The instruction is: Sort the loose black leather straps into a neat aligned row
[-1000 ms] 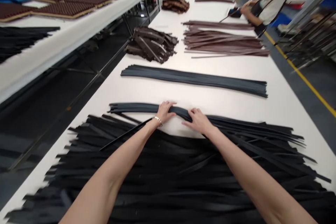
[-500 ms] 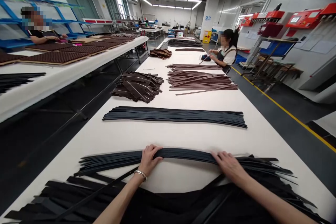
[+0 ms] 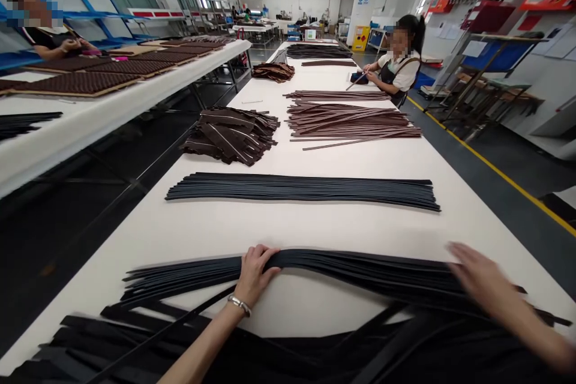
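Along the near tabletop (image 3: 288, 228) — left fingers (image 3: 258, 267) closed over a bundle of dark leather strips (image 3: 355, 267), right fingers (image 3: 463, 264) spread wide, blurred, at its right end.

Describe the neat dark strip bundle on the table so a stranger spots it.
On the long white table, look past the person's left hand toward the brown strips. Midway lies a band of dark grey strips. Unlike the loose strips under that hand, these lie straight and parallel.

"What lies on the white table (image 3: 297, 228)?"

"Black leather strips (image 3: 301, 189) are laid across it in rows, brown leather strips (image 3: 353, 123) are spread further along, and a heap of dark leather pieces (image 3: 229, 135) is piled beside them."
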A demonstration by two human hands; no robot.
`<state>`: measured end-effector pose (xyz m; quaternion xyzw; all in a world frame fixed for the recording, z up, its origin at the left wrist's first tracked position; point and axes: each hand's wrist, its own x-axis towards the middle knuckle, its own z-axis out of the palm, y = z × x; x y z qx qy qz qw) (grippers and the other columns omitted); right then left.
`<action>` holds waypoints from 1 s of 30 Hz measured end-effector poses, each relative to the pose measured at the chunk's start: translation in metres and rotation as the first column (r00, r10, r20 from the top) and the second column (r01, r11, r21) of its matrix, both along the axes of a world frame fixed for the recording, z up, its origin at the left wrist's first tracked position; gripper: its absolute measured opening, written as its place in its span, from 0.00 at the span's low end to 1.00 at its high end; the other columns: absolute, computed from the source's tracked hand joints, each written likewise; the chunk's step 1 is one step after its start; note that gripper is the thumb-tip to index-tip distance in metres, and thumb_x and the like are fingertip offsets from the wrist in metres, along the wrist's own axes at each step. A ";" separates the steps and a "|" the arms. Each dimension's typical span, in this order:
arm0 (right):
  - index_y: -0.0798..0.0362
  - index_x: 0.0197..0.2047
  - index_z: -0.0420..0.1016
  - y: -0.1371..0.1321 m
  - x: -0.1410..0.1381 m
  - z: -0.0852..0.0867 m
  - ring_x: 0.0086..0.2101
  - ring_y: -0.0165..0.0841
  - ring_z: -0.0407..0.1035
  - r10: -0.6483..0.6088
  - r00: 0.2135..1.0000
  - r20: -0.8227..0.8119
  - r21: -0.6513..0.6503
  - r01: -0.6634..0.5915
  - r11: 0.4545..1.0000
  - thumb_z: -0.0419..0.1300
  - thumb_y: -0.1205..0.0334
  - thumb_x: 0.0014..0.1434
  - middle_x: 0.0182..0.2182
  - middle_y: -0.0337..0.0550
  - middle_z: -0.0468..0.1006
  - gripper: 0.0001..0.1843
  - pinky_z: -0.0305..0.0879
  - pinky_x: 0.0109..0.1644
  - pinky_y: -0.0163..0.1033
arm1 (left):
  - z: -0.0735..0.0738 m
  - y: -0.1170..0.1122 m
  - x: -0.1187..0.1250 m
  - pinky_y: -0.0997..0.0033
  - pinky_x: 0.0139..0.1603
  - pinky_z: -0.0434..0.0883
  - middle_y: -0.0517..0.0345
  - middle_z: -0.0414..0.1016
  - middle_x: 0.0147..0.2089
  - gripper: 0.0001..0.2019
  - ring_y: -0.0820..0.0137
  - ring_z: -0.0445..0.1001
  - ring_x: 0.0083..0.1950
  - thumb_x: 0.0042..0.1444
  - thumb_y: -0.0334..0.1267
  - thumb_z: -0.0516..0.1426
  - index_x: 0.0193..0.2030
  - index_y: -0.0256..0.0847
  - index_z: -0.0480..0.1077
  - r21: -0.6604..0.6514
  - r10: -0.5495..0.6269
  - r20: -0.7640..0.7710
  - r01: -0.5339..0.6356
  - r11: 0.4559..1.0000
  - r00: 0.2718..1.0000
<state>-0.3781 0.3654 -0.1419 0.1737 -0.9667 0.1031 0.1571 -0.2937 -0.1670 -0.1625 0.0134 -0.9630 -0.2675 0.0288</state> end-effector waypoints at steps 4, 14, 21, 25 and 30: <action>0.58 0.70 0.49 -0.181 0.015 -0.013 0.63 0.47 0.56 0.430 0.890 0.150 0.044 -0.440 0.897 0.54 0.41 0.62 0.65 0.57 0.60 0.42 0.58 0.65 0.54 | 0.002 0.008 -0.001 0.52 0.52 0.64 0.52 0.71 0.48 0.18 0.57 0.66 0.50 0.56 0.38 0.60 0.54 0.46 0.70 -0.041 -0.009 0.014 0.010 0.999 1.000; 0.52 0.70 0.52 -0.234 0.025 -0.050 0.54 0.47 0.62 0.574 0.815 0.081 0.128 -0.580 0.805 0.49 0.66 0.67 0.55 0.56 0.68 0.29 0.63 0.56 0.54 | 0.013 -0.152 0.059 0.51 0.57 0.66 0.45 0.69 0.54 0.21 0.56 0.66 0.52 0.59 0.38 0.56 0.60 0.42 0.66 -0.342 -0.060 0.124 0.100 0.934 0.990; 0.50 0.70 0.52 -0.235 0.028 -0.052 0.54 0.47 0.62 0.568 0.820 0.065 0.136 -0.571 0.809 0.51 0.66 0.67 0.55 0.54 0.68 0.30 0.63 0.57 0.54 | 0.054 -0.251 0.119 0.45 0.60 0.64 0.38 0.66 0.61 0.25 0.49 0.64 0.62 0.58 0.39 0.53 0.62 0.37 0.63 -0.564 0.216 0.053 -0.149 0.812 0.975; 0.50 0.70 0.53 -0.234 0.028 -0.051 0.52 0.46 0.63 0.563 0.823 0.073 0.128 -0.568 0.813 0.51 0.63 0.67 0.54 0.54 0.68 0.29 0.64 0.56 0.53 | 0.057 -0.144 0.079 0.45 0.71 0.49 0.47 0.52 0.72 0.26 0.56 0.47 0.73 0.64 0.35 0.47 0.68 0.43 0.53 -0.513 -0.033 0.021 0.039 0.858 0.999; 0.49 0.71 0.49 -0.240 0.028 -0.049 0.52 0.45 0.64 0.559 0.826 0.071 0.112 -0.563 0.819 0.50 0.61 0.68 0.55 0.53 0.69 0.30 0.64 0.55 0.52 | 0.041 -0.056 0.023 0.44 0.71 0.48 0.36 0.53 0.71 0.41 0.51 0.50 0.72 0.58 0.56 0.55 0.71 0.35 0.46 -0.393 -0.246 0.113 0.271 0.879 0.963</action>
